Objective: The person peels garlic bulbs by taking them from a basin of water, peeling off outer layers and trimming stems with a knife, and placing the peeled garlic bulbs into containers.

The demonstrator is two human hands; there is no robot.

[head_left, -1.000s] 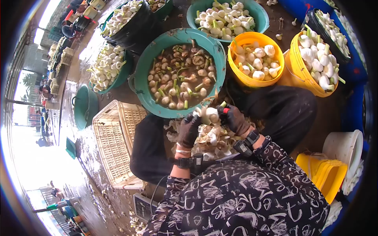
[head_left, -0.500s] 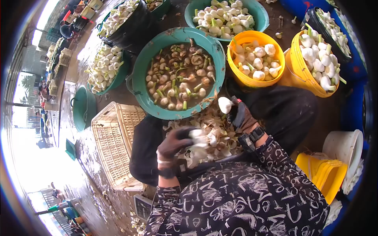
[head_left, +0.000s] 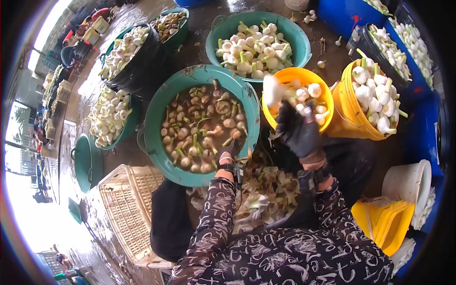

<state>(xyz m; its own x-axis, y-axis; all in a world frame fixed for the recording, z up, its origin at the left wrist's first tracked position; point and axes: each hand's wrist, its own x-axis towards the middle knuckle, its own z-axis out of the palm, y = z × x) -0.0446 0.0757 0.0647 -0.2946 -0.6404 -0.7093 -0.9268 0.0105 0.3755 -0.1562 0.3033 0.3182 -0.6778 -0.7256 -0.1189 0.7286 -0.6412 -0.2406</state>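
Observation:
My left hand (head_left: 229,151), in a dark glove, reaches over the near rim of a green tub (head_left: 153,137) of brown water and unpeeled garlic. Its fingers are closed at the stem end of a brownish garlic bulb (head_left: 235,134); the fingertips are partly hidden. My gloved right hand (head_left: 298,130) is at the near rim of a yellow bucket (head_left: 297,73) holding peeled white bulbs. The fingers look apart. A white garlic bulb (head_left: 272,91), smeared by motion, is just beyond the fingertips over the bucket's left side. Garlic skins (head_left: 266,194) lie heaped between my legs.
A second yellow bucket (head_left: 342,107) of white garlic stands right of the first. Behind the wet tub is another green tub (head_left: 304,58) of peeled bulbs. A cream plastic crate (head_left: 126,209) lies at my left, and yellow and white buckets (head_left: 403,185) stand at my right.
My left hand has gone from the skins up into the wet tub; its white bulb is gone from it. My right hand has moved with its white bulb to the yellow bucket. The view has shifted.

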